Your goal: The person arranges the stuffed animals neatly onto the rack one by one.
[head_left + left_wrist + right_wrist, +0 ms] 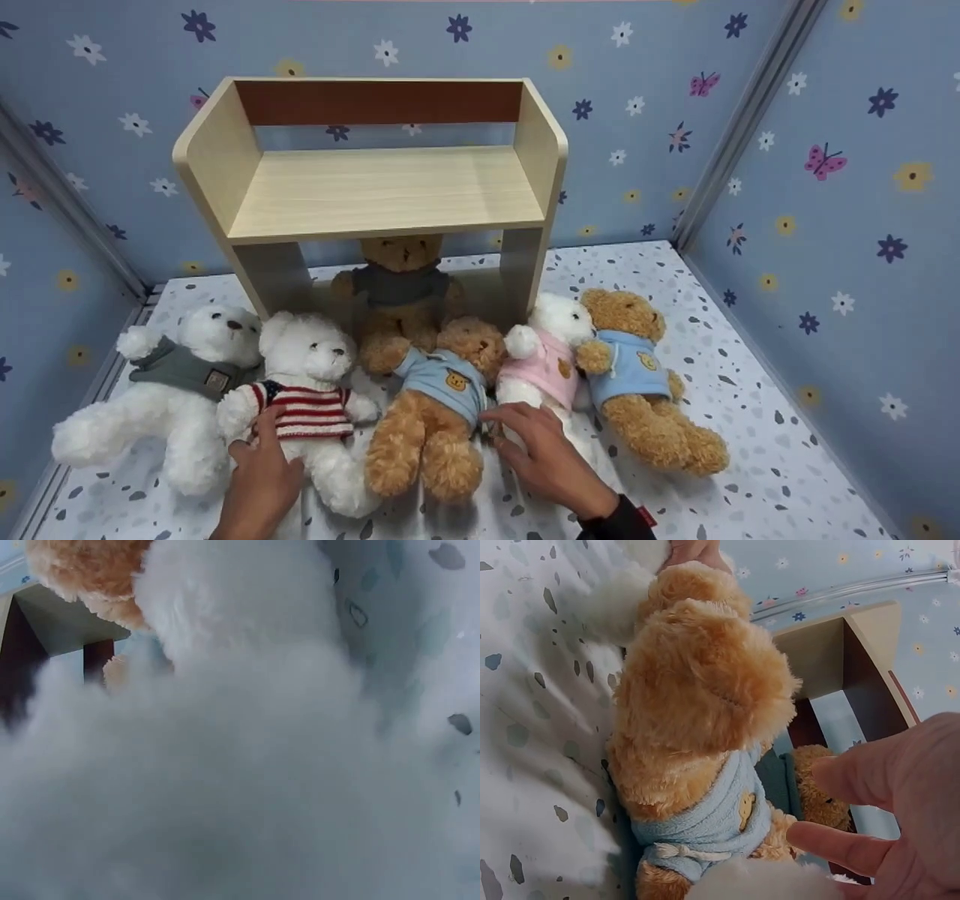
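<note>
My left hand (262, 480) rests on the white teddy bear in a red-and-white striped sweater (309, 411), its index finger lying along the sweater's side. Blurred white fur (225, 780) fills most of the left wrist view and hides that hand there. Between a brown teddy bear in a light blue hoodie (442, 390) and a white teddy bear in a pink hoodie (546, 364) is my right hand (551, 461). Its thumb and fingers (840, 844) are spread apart with nothing between them in the right wrist view. All these bears lie on their backs.
A pale wooden shelf (390, 187) stands behind, with a brown bear in a dark grey top (401, 289) seated in its lower opening. A white bear in a grey-green top (187, 371) lies far left; another blue-hooded brown bear (637, 367) lies right. Flowered walls (832, 225) enclose the table.
</note>
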Demonstrator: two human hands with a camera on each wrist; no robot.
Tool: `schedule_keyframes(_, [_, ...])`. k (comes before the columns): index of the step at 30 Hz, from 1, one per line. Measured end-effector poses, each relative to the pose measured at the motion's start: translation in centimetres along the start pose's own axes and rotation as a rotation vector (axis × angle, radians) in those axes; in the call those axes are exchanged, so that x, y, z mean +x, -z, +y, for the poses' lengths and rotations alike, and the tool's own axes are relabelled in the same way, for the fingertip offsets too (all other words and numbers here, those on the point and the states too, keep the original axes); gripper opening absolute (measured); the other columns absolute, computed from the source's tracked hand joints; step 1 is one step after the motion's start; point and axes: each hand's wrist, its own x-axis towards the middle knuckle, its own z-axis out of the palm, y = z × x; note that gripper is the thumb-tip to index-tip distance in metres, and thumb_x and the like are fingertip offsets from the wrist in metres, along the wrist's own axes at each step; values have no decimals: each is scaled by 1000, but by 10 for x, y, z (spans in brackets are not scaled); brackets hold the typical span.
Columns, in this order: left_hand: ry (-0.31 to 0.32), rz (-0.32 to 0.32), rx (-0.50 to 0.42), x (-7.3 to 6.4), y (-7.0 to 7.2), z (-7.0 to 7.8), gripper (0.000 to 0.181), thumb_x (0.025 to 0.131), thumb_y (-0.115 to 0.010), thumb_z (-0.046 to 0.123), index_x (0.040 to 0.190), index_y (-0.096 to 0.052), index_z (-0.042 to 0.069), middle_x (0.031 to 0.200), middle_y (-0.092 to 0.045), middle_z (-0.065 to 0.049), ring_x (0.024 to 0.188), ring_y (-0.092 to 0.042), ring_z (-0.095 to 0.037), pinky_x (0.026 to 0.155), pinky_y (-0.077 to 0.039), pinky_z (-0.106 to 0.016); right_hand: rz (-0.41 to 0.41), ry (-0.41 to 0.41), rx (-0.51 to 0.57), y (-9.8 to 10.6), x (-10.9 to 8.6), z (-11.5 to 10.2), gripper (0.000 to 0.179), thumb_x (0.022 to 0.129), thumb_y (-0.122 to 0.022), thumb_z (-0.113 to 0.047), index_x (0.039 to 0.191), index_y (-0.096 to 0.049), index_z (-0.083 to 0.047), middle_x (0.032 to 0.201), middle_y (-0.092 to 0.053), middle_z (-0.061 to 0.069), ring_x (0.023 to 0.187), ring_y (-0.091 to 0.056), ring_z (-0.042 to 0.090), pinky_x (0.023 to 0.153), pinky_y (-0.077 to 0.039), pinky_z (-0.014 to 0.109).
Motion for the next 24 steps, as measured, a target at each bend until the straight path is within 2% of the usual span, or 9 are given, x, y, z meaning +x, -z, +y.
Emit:
schedule_keyframes(4, [-11,10,-7,-4,-3,-5,80,93,-59,12,154,-8,10,120,-21,-51,85,-57,-60,66,-50,-61,-50,5,-84,-2,-1,-5,49,100,-58,-2,143,-53,-23,140,-54,1,135,-47,26,121,-4,62])
schedule_keyframes(8, [-37,52,0,-8,-8,-4,79,94,-61,12,154,-10,9,121,-22,-51,87,-57,-63,67,-50,-63,-125,36,-152,-11,0,-12,56,96,-66,-5,147,-50,-25,142,-49,4,138,-43,28,121,-2,61])
schedule_keyframes(12, [-17,36,12,-7,-11,-2,79,95,-60,14,154,-8,10,121,-23,-49,84,-58,-60,64,-50,-61,-175,61,-195,-24,6,-17,58,95,-71,-14,146,-51,-30,146,-48,6,140,-40,29,120,-15,59])
schedule_keyframes(16, [13,13,-10,-7,-7,-5,78,96,-58,15,155,-7,10,123,-20,-51,86,-57,-61,67,-50,-62,-195,40,-209,-34,11,-17,60,92,-74,-17,145,-51,-34,148,-46,9,140,-41,31,113,-28,59])
schedule_keyframes(21, [52,31,-33,-8,4,-12,73,97,-53,10,155,-8,9,128,-14,-53,93,-53,-65,76,-47,-66,-218,13,-108,-40,14,-16,57,93,-73,-13,143,-50,-28,140,-48,5,124,-54,22,95,-50,39])
schedule_keyframes(24, [69,21,-31,-11,10,-15,72,97,-52,10,155,-8,9,131,-10,-53,94,-52,-66,78,-47,-67,-224,18,7,-41,15,-15,48,95,-67,-8,139,-49,-20,133,-52,2,102,-58,12,82,-49,26])
